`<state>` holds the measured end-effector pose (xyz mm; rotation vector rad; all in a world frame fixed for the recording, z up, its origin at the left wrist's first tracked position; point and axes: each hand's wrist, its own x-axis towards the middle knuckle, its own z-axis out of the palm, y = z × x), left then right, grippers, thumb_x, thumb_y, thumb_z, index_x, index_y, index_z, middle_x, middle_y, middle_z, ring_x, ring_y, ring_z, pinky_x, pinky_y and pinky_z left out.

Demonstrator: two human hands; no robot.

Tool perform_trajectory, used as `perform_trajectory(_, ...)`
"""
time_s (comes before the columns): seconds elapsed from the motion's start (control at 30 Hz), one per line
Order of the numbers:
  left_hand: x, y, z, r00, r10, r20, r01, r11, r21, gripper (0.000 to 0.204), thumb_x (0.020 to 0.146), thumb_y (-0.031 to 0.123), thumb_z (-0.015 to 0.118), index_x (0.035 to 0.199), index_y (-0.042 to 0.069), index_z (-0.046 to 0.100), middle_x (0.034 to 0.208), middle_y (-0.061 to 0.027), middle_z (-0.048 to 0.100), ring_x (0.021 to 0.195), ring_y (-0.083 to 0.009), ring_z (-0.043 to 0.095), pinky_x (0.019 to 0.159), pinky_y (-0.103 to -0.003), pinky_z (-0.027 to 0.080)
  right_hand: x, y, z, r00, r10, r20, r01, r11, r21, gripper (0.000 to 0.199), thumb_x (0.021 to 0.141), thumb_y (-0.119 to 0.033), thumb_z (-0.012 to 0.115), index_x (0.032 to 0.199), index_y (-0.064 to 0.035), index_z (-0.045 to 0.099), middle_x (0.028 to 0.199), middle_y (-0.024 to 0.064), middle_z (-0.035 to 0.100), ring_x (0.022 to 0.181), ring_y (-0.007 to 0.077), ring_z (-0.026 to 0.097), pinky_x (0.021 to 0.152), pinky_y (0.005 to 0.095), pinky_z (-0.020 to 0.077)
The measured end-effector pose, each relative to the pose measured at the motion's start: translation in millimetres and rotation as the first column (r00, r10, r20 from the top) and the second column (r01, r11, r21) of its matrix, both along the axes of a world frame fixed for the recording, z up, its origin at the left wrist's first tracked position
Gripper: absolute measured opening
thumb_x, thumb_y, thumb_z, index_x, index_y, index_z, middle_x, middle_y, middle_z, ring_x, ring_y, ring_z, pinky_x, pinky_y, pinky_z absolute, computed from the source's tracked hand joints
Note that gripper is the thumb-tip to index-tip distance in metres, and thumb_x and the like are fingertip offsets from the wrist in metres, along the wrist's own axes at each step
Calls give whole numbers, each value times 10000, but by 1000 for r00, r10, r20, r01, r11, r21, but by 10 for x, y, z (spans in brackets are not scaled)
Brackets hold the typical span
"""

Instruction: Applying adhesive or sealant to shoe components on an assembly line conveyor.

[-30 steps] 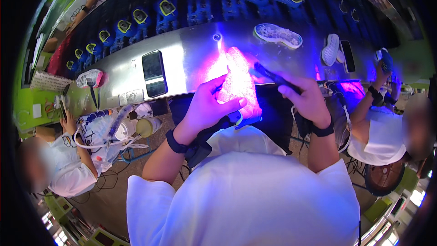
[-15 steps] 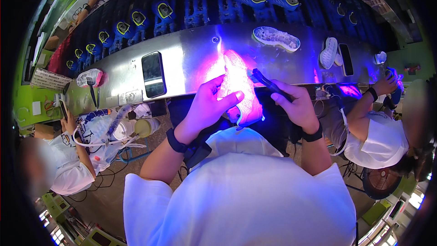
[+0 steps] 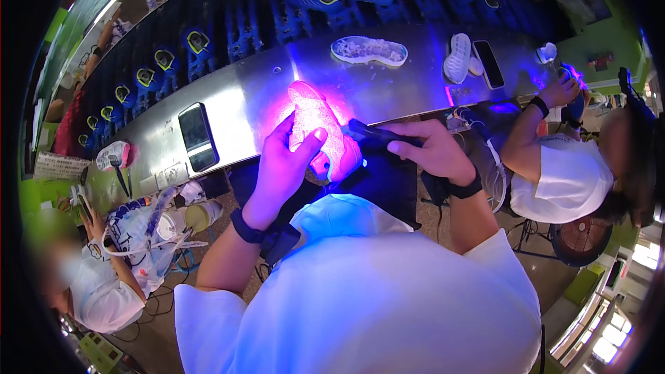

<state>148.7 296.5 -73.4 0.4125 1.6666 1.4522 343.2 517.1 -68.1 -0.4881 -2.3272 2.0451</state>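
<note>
A shoe glows pink under violet light at the table's near edge, its toe pointing away from me. My left hand grips it from the left, with the thumb laid across its side. My right hand is closed round the handle of a dark brush. The brush lies nearly level, its head against or just beside the shoe's right side; whether the bristles touch cannot be made out. Glare washes out the shoe's surface detail.
A metal table runs across, bearing a phone, a pale shoe sole, another sole and a second phone. Behind it, a dark conveyor carries several shoes. Seated people flank me, one left, one right.
The whole view has swung, shifting the table's contents leftward. My right hand has turned the brush flatter and brought its head lower along the shoe, nearer the heel. The left hand keeps its hold.
</note>
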Motion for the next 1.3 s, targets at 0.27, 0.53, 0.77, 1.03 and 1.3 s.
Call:
perform_trajectory(0.27, -52, 92, -197, 992, 118, -38, -121, 988, -94, 519, 963, 386, 716, 1127, -101, 647, 895, -96, 721, 849, -145, 691, 809, -298, 555, 110, -29, 36, 997, -76, 24, 71, 987, 147, 409, 943, -62, 723, 1348, -33, 667, 904, 4, 690, 748, 77, 581, 705, 255, 502)
perform_trajectory(0.53, -2, -11, -89, 877, 238, 417, -234, 970, -63, 396, 1040, 451, 606, 851, 106, 563, 720, 18, 485, 690, -101, 569, 650, -274, 539, -55, -111, 155, 995, -51, -88, 80, 926, 368, 397, 888, -74, 769, 1276, -28, 700, 998, 135, 748, 836, 212, 675, 807, 318, 529)
perform_trajectory(0.77, 67, -68, 54, 799, 356, 484, -328, 934, -145, 525, 1024, 509, 597, 1071, -12, 639, 916, -76, 640, 832, -155, 665, 783, -365, 633, -215, -69, 479, 998, 15, 56, -41, 868, 495, 372, 885, -142, 781, 1242, -53, 723, 1043, 193, 745, 914, 332, 723, 836, 356, 546)
perform_trajectory(1.03, -66, -156, -55, 844, 279, 458, -232, 960, -157, 679, 968, 609, 620, 1057, -64, 604, 873, -101, 595, 857, -218, 684, 772, -437, 661, -390, -96, 477, 999, 31, -44, -5, 866, 500, 364, 879, -93, 771, 1235, -39, 720, 1003, 165, 760, 844, 253, 717, 797, 329, 535)
perform_trajectory(1.3, -141, -198, 80, 733, 227, 642, -158, 974, -164, 628, 1029, 564, 537, 1370, 37, 516, 1099, -147, 613, 905, -342, 712, 801, -443, 658, -408, -16, 567, 994, 94, 61, -112, 832, 543, 346, 885, -74, 760, 1229, -46, 729, 834, 123, 710, 696, 201, 677, 678, 313, 522)
